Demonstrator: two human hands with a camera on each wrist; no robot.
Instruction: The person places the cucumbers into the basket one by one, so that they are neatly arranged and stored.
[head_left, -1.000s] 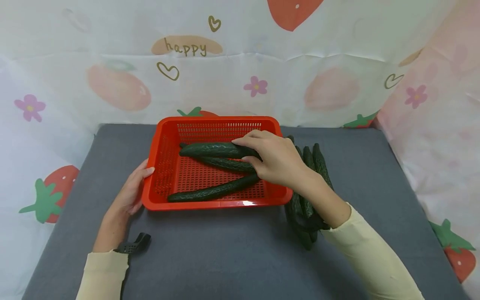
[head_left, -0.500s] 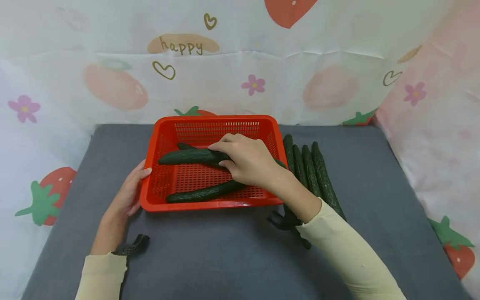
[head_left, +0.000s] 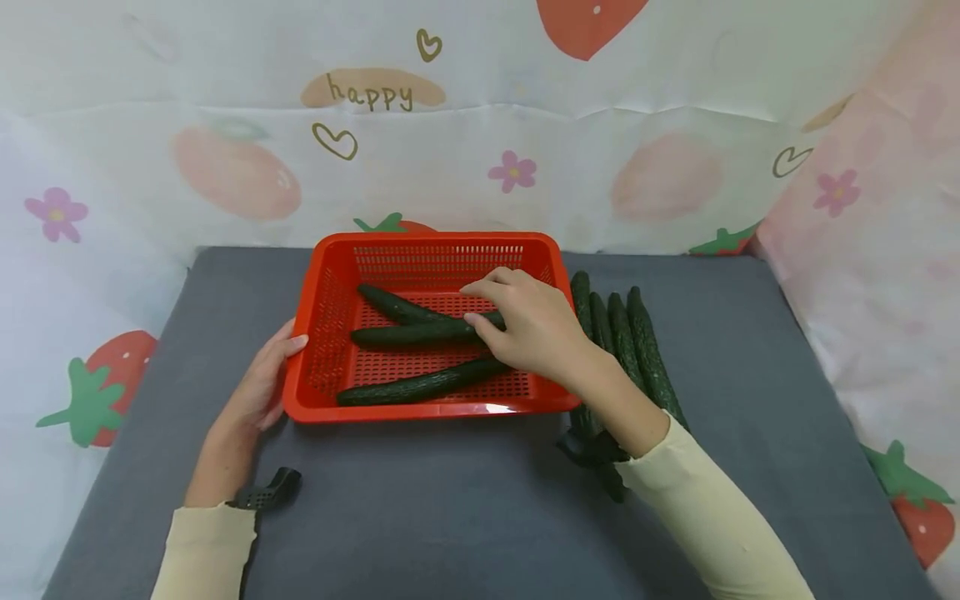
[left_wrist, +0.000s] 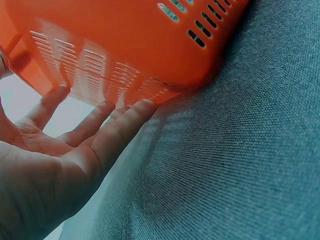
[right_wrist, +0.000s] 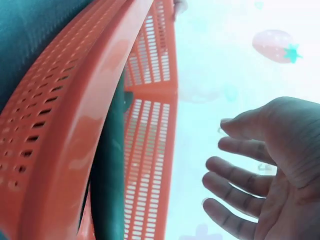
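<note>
A red plastic basket [head_left: 435, 409] holds three dark green cucumbers: one at the back [head_left: 401, 305], a middle one [head_left: 412, 334] and one near the front [head_left: 420, 386]. My left hand [head_left: 260, 385] holds the basket's left end, thumb on the rim; in the left wrist view the fingertips touch the slotted outer wall. Over the basket's right part is my right hand [head_left: 534, 327], hiding the cucumbers' right ends. The right wrist view shows this hand [right_wrist: 260, 170] with its fingers spread apart and nothing in them.
Several more cucumbers [head_left: 651, 354] lie side by side on the grey tablecloth [head_left: 420, 508], right of the basket, partly hidden by my right forearm. Printed curtains [head_left: 585, 192] hang behind the table and at its sides. A black strap [head_left: 266, 492] is on my left wrist.
My right hand carried a cucumber leftward inside the basket, then let it go. It now lies in the middle, and the hand has drawn back right. The left hand stays on the basket.
</note>
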